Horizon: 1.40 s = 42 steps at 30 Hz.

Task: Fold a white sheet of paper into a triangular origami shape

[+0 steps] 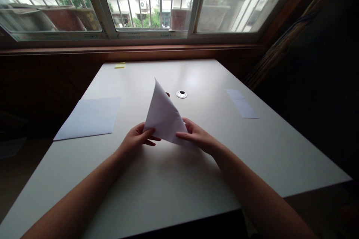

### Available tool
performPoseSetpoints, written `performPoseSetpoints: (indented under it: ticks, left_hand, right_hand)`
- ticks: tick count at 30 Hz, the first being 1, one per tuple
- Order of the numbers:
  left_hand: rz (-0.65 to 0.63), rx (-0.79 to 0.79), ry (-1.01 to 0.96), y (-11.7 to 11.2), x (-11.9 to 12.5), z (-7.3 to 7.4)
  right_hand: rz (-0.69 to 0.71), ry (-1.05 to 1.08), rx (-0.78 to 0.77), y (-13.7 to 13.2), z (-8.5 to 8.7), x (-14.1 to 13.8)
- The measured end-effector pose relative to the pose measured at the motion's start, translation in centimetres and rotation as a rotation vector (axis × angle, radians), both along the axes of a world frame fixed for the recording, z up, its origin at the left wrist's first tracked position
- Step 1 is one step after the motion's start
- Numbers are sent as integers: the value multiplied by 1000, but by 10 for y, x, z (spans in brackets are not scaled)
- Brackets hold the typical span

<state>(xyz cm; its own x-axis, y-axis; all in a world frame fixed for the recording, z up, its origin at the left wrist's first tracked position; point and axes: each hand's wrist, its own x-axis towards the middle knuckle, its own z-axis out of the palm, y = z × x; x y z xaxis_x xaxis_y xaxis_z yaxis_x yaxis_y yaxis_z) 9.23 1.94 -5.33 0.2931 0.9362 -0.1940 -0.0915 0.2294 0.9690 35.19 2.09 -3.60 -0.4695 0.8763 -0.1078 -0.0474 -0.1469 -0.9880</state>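
A folded sheet of white paper [164,114], roughly triangular with one point upward, is held above the middle of the table. My left hand [139,134] pinches its lower left corner, thumb in front and the other fingers behind and below. At the lower right corner, my right hand [198,134] grips the paper with the thumb on the near face and fingers behind. A crease shows near the right slanted edge. Behind the paper, a small brown round thing [167,94] is mostly hidden, so I cannot tell what it is.
A stack or sheet of white paper [89,117] lies on the left of the white table [168,198]. A narrow paper strip [242,104] lies to the right. Yellow sticky notes [120,65] sit at the far left edge. A round ring with a dark hole [181,94] is beyond my hands.
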Motion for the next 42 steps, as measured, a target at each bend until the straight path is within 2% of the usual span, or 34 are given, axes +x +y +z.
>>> performPoseSetpoints:
  ticks: [4,7,15,22,29,33,38,42]
  left_hand:
    - [-112,9,36,-2,1,2]
    - [-121,18,42,-3,2,4]
    - [-43,-14,2,0,1,-1]
    - [104,8,-47,2,0,-2]
    - [140,68,-47,3,0,-2]
    - [29,109,10,-1,3,1]
    - [-242,125,85,-11,6,3]
    - [-348,175,120,-14,6,1]
  right_hand:
    - [-29,42,-8,0,0,-5]
    - [-62,2,8,0,-4,-7]
    - [-86,52,-54,1,-11,-4]
    - [-19,32,-98,1,-7,5]
    - [31,30,-109,0,-7,7]
    - [55,81,-98,-3,-3,0]
    - [-116,144,-44,-3,-3,-9]
    - [-179,226,-62,-2,-6,-12]
